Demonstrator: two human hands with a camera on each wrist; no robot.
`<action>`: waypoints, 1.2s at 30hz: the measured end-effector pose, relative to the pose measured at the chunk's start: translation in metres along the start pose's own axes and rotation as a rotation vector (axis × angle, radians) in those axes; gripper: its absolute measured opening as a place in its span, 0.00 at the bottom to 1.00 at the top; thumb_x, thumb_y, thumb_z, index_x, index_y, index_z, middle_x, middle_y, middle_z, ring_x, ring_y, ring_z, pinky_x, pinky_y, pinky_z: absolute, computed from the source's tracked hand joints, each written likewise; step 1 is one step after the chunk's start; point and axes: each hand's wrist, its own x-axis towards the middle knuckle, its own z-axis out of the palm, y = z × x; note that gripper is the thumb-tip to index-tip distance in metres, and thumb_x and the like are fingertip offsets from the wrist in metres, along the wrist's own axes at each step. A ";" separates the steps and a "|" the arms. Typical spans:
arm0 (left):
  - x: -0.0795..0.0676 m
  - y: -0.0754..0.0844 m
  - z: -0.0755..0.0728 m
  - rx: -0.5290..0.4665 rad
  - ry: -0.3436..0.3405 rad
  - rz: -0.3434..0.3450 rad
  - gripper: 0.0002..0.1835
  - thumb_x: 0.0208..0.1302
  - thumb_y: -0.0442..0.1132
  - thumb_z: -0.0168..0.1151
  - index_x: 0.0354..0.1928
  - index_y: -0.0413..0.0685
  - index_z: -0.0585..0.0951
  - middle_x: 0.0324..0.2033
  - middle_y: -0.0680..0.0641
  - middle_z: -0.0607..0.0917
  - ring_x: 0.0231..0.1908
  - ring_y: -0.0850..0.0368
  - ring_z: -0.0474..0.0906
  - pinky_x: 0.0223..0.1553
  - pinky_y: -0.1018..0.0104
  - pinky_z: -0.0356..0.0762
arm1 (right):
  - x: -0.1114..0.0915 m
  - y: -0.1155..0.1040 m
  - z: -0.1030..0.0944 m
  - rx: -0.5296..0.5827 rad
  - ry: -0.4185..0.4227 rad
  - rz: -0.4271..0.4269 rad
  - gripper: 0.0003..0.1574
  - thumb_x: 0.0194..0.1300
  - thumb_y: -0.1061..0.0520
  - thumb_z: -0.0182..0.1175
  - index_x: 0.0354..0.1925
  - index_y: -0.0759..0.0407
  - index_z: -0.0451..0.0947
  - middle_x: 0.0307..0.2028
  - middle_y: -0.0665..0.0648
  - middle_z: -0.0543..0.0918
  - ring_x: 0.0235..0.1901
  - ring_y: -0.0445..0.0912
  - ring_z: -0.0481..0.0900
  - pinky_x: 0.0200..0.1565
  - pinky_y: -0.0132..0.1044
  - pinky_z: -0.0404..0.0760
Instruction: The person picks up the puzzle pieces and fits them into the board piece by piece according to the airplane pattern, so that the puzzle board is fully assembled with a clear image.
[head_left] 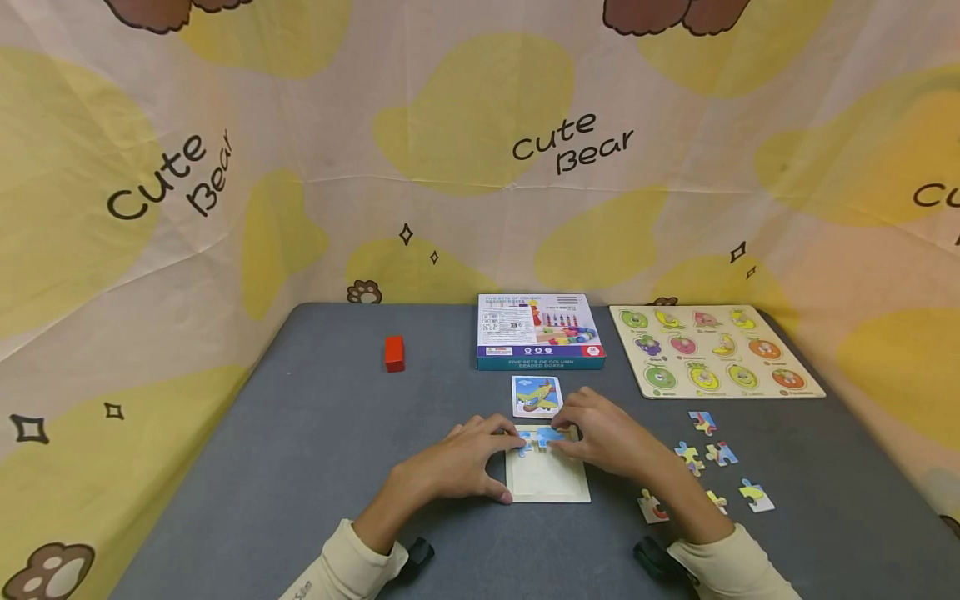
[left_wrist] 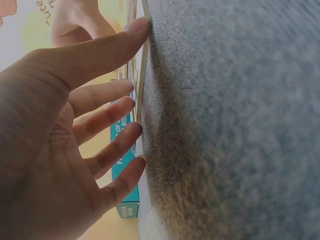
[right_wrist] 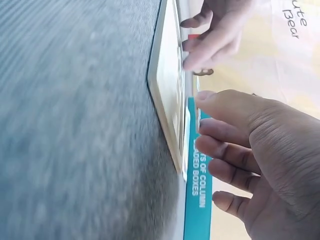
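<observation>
A shallow pale wooden puzzle tray (head_left: 547, 483) lies in front of me, with blue jigsaw pieces at its far end. My left hand (head_left: 468, 457) spans the tray's left side, thumb at the near corner and fingertips by a blue piece (head_left: 524, 448) at the far left. In the left wrist view its fingers (left_wrist: 117, 107) are spread and fairly straight along the tray edge. From the right, my right hand (head_left: 603, 429) pinches another blue jigsaw piece (head_left: 549, 434) between thumb and index finger over the tray's far end. Beyond the tray lies an airplane picture card (head_left: 536, 395).
Several loose jigsaw pieces (head_left: 722, 453) lie to the right, some partly behind my right forearm. Farther back are a boxed bead set (head_left: 540, 363) and a fruit picture board (head_left: 731, 395). A red block (head_left: 394, 354) stands at the back left. Printed cloth hangs behind the table.
</observation>
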 end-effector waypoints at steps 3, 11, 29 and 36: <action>-0.001 0.000 -0.001 0.003 0.003 0.004 0.39 0.60 0.57 0.79 0.72 0.59 0.79 0.67 0.56 0.75 0.62 0.55 0.70 0.61 0.53 0.69 | 0.004 -0.002 0.004 -0.013 -0.005 -0.002 0.14 0.64 0.47 0.77 0.42 0.54 0.91 0.40 0.46 0.85 0.43 0.43 0.74 0.48 0.43 0.79; 0.000 0.000 -0.001 -0.003 0.001 -0.001 0.39 0.60 0.57 0.79 0.73 0.58 0.78 0.67 0.56 0.75 0.63 0.55 0.70 0.62 0.53 0.69 | 0.007 -0.003 0.007 -0.015 -0.043 0.017 0.16 0.64 0.47 0.77 0.44 0.56 0.91 0.43 0.49 0.86 0.46 0.45 0.76 0.50 0.46 0.80; 0.001 0.001 -0.003 0.001 0.000 -0.005 0.38 0.61 0.58 0.78 0.72 0.57 0.79 0.67 0.55 0.75 0.62 0.54 0.71 0.63 0.52 0.70 | 0.009 -0.003 0.007 0.081 -0.103 0.006 0.13 0.68 0.53 0.73 0.50 0.53 0.92 0.43 0.48 0.83 0.46 0.44 0.74 0.48 0.43 0.79; 0.001 0.003 0.000 0.008 0.009 0.008 0.37 0.61 0.56 0.79 0.72 0.56 0.80 0.67 0.55 0.76 0.63 0.55 0.71 0.63 0.53 0.71 | 0.009 -0.004 0.007 0.099 -0.103 0.014 0.11 0.67 0.56 0.74 0.48 0.53 0.93 0.41 0.48 0.83 0.43 0.43 0.73 0.45 0.40 0.77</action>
